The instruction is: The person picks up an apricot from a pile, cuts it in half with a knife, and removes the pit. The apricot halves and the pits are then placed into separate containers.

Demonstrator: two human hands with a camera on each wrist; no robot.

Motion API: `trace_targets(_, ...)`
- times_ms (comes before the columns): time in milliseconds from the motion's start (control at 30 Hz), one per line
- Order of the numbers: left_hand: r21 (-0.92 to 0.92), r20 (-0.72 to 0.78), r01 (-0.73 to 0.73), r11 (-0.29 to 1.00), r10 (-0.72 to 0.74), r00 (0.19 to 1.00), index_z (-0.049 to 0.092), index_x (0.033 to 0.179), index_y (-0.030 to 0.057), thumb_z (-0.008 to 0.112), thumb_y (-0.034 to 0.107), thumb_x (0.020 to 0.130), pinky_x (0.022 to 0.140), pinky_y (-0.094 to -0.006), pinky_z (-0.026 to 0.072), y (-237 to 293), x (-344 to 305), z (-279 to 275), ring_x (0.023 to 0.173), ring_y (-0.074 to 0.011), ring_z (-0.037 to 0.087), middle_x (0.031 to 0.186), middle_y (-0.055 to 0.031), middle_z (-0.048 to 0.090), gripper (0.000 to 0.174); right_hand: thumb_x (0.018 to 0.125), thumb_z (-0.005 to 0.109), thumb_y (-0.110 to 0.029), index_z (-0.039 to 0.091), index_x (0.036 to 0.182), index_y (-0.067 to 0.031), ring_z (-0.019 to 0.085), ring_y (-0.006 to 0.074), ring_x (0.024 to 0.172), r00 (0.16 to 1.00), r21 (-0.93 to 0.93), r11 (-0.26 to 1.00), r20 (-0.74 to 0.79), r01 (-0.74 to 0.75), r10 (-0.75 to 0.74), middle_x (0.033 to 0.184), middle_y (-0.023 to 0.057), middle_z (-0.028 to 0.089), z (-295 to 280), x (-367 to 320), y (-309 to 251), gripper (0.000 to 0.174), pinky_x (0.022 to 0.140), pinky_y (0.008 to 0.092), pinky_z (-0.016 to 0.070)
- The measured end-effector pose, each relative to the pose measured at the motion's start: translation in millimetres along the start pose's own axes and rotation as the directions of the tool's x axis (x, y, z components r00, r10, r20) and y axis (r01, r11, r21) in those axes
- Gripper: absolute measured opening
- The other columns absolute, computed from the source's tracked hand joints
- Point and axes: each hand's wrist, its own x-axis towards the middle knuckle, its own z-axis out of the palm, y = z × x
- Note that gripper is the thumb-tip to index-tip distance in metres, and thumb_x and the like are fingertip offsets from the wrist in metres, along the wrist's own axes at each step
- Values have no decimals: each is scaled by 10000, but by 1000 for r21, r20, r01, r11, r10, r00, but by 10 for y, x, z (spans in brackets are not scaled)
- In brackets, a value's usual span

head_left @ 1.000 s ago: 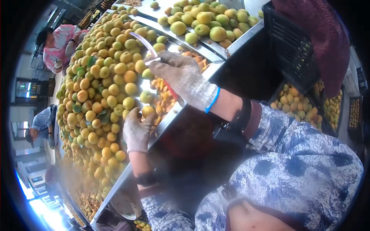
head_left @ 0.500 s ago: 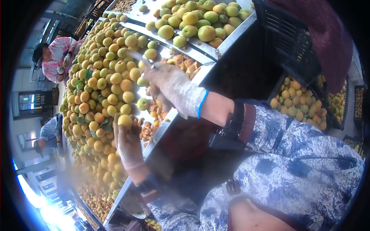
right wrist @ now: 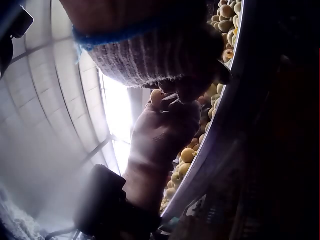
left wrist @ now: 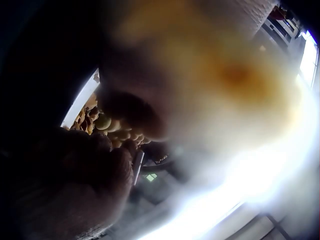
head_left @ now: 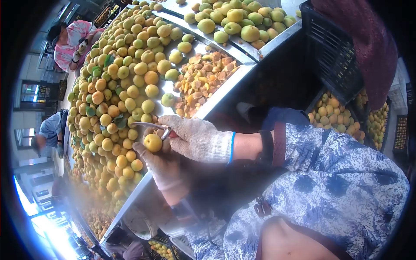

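Observation:
In the head view my gloved left hand (head_left: 167,170) holds a yellow apricot (head_left: 153,142) in its fingers, just beyond the metal table's front edge. My right hand (head_left: 200,139), in a knitted glove with a blue cuff edge, grips a small curved knife (head_left: 147,125) by its red handle. The blade passes close above the apricot, and both hands are together. From the right wrist view, the apricot (right wrist: 157,96) shows between the left hand (right wrist: 162,132) and the dark right glove (right wrist: 145,60). Blur and shadow hide most of the left wrist view.
A large heap of apricots (head_left: 112,104) covers the table. Cut apricot pieces (head_left: 203,78) lie near its metal rim (head_left: 221,93). Greener fruit (head_left: 242,21) fills a section at the back. Black crates (head_left: 333,52) stand at right, and two people (head_left: 71,47) work opposite.
My left hand has taken an apricot from the heap and drawn it toward the table edge. The right hand, with the knife, has come down from over the heap to meet it.

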Motion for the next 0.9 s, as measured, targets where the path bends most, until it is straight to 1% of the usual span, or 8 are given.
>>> trace_targets(100,-44,86,5,999,-1,996,446,1293,7,344,543,977,1022,-420,397,-7,114,-147,1154,-278,525,1240,-158,551,631,851,540,-213,470,1255,-84,631,395,877,1000,-22,1000,-27,-6,6,933,189,656,54,53,5,431,775,492,501)
trace_targets(233,-29,51,5,1000,-3,999,456,1285,-4,353,496,992,1016,-415,405,-15,16,-116,1151,-270,529,1245,-153,548,589,855,535,-215,470,1252,-76,633,398,865,999,-83,997,-36,2,-5,919,199,656,119,97,-4,426,764,498,503)
trace_targets(467,129,99,-64,990,52,994,485,1262,-22,398,478,987,996,-378,421,-53,-115,65,1148,-239,534,1245,-145,547,577,849,521,-190,458,1215,-85,647,388,800,1000,-268,963,28,-4,13,848,194,659,121,69,-87,386,705,500,513)
trace_targets(533,346,135,-232,909,196,971,501,1243,-36,382,473,994,950,-353,448,-49,-150,121,1099,-214,554,1211,-142,569,579,845,525,-193,458,1208,-81,651,384,785,999,-295,956,38,2,9,837,192,659,116,54,-109,385,687,498,516)
trace_targets(633,509,127,-293,809,267,955,532,1202,-46,347,483,1001,903,-333,469,-58,-150,136,1026,-201,583,1118,-134,615,596,854,523,-207,453,1180,-51,665,355,746,997,-391,920,76,39,-10,832,177,663,110,40,-120,368,646,471,524)
trace_targets(700,592,80,-295,750,309,948,548,1179,-47,326,481,1006,885,-332,473,-56,-201,196,986,-201,594,1074,-135,629,598,870,512,-215,447,1146,-28,674,324,708,995,-510,859,94,36,14,838,167,666,121,33,-137,339,612,446,526)
trace_targets(833,750,28,-281,598,395,918,562,1086,-55,333,512,995,811,-327,463,-25,-274,241,895,-201,579,1007,-133,611,618,884,497,-231,442,1115,-14,681,297,672,984,-572,809,-20,133,-176,821,153,651,194,-32,-47,322,516,427,515)
trace_targets(900,765,20,-297,572,439,898,574,1037,-49,327,511,994,783,-327,460,-69,-242,174,863,-199,571,955,-131,608,614,886,495,-237,439,1119,-3,685,288,668,984,-521,842,-24,140,-179,813,142,643,206,-51,-19,335,490,417,510)
